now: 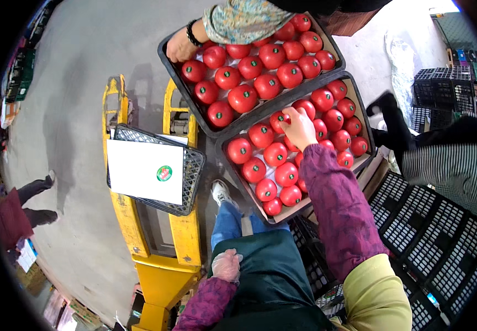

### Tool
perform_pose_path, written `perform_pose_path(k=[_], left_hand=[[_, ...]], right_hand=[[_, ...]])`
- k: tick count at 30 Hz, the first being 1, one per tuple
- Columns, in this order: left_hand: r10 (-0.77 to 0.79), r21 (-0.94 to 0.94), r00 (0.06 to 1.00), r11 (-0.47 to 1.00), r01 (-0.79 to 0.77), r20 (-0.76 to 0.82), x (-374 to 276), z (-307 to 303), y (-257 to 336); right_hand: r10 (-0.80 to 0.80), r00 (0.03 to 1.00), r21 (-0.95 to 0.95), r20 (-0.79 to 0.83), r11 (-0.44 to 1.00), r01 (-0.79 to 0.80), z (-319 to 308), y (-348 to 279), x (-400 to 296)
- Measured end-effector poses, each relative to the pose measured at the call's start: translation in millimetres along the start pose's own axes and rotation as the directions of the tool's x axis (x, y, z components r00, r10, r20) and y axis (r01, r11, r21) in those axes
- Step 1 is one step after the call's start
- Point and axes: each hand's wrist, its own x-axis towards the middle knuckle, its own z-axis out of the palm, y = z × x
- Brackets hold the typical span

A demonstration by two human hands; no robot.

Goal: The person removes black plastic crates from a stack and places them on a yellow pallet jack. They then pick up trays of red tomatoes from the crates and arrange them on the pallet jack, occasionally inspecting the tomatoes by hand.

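Red tomatoes (287,173) with small green stickers stand in rows in a black plastic crate (244,198) lined with cardboard. My right hand (300,126) reaches into this crate, its fingers on a tomato (279,121) near the far side; whether they grip it is hidden. Gloved in clear plastic, my left hand (227,265) rests against the dark green apron (263,265), fingers curled and seemingly around nothing. A second crate of tomatoes (242,98) adjoins the first at its far side. A co-worker's hand (181,45) touches that crate's left corner.
White sheets (143,169) lie on a black mesh crate (195,165) over a yellow pallet jack (184,231) at left. Black plastic crates (425,223) stand at right, near a person in a striped garment (449,169). Another person (15,217) is at far left.
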Motion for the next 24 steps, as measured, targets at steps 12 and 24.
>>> perform_pose_path(k=[12, 24], left_hand=[[0.121, 0.113, 0.992, 0.987, -0.115, -0.045, -2, 11, -9], [0.123, 0.051, 0.990, 0.992, -0.119, -0.063, -2, 6, -12]], right_hand=[[0.182, 0.977, -0.106, 0.112, 0.980, -0.170, 22, -6, 18], [0.181, 0.983, 0.146, 0.021, 0.972, -0.182, 36, 9, 17]])
